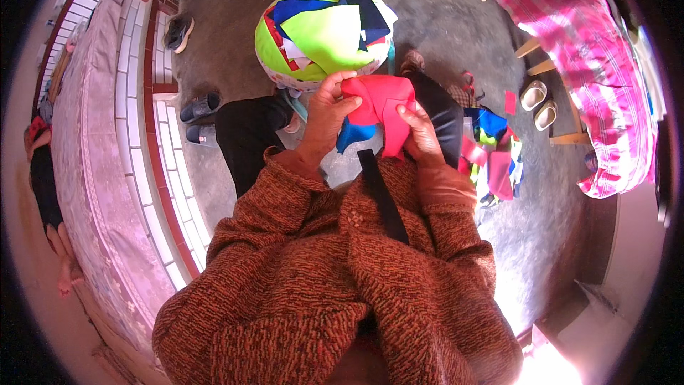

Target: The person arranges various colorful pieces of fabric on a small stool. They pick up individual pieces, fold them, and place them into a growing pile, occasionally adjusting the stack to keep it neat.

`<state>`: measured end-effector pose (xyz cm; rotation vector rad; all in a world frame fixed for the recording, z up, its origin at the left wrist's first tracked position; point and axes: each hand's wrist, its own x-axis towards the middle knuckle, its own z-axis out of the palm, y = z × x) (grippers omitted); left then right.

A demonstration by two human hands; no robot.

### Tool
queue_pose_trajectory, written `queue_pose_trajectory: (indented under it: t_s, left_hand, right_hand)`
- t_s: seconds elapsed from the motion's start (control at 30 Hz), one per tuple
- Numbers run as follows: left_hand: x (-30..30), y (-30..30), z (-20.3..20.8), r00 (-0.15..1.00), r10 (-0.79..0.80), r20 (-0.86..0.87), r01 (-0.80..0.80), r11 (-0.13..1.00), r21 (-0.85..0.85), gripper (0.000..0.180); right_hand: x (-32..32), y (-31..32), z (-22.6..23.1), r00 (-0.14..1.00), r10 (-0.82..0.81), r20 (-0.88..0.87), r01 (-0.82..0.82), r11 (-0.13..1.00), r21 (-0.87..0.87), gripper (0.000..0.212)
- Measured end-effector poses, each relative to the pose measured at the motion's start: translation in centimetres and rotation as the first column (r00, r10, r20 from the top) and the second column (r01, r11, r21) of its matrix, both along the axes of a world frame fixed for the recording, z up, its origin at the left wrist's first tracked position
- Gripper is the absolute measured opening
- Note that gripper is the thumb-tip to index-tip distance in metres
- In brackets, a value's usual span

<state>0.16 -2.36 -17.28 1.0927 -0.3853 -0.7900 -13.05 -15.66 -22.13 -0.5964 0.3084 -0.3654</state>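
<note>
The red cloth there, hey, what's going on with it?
A person in a brown jacket is holding the red cloth up front, the left hand at one side and the right hand at the other. A blue piece shows at its lower left. Just beyond sits a big heap of colourful cloth, and more scraps lie to the right.

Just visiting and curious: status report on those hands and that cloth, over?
Left fingers: gripping red cloth. Right fingers: gripping its other side. Blue piece: showing below the red. Black strip: close beneath, not visibly blocking.
</note>
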Motion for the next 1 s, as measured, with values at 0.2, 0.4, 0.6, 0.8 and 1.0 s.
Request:
queue_pose_trajectory:
  t_s: [0.2, 0.4, 0.6, 0.8, 1.0]
  left_hand:
    - [0.4, 0.1, 0.2, 1.000, 0.006, -0.012, -0.007, 0.999, -0.038, 0.039]
    - [1.1, -0.2, 1.0, 0.998, 0.067, 0.007, -0.067, 0.997, -0.031, 0.036]
    - [6.3, -4.1, 5.9, 0.964, 0.166, 0.209, -0.142, 0.982, -0.126, 0.036]
    - [13.3, -3.9, 5.3, 0.849, 0.388, 0.358, -0.441, 0.894, 0.077, 0.049]
    - [10.3, 0.2, 0.3, 0.829, 0.440, 0.345, -0.524, 0.827, 0.203, 0.044]
  right_hand:
    - [-0.1, -0.2, -0.6, 1.000, -0.003, -0.001, 0.003, 1.000, -0.011, 0.032]
    - [0.0, 0.0, -0.2, 0.998, -0.018, -0.067, 0.015, 0.999, -0.036, 0.031]
    - [-0.3, -0.5, -0.9, 0.997, -0.018, -0.076, 0.015, 0.999, -0.038, 0.031]
    - [-0.2, -0.2, -0.7, 0.997, -0.010, -0.071, 0.009, 1.000, -0.017, 0.031]
    - [-0.1, -0.1, -0.9, 0.998, 0.015, -0.058, -0.016, 1.000, -0.012, 0.034]
